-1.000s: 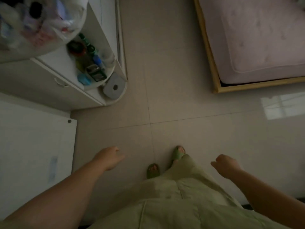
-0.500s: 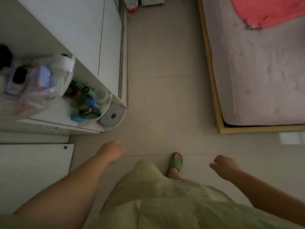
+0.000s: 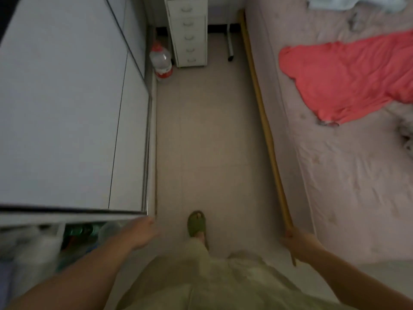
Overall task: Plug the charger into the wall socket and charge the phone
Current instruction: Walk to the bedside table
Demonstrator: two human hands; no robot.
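No charger, phone or wall socket shows in the head view. My left hand hangs low beside the corner of a white wardrobe, fingers relaxed and holding nothing. My right hand is loosely curled, with nothing in it, in front of the near end of the bed's wooden frame. My foot in a green slipper is on the tiled floor between the two hands.
A narrow tiled aisle runs between the wardrobe and a bed with a red cloth on it. At its far end stand a white drawer unit and a large water bottle. A shelf of bottles is at lower left.
The view has swung forward and up the aisle as I walk. The drawer unit, water bottle and more of the bed have come into sight. Both hands stay low and hold nothing.
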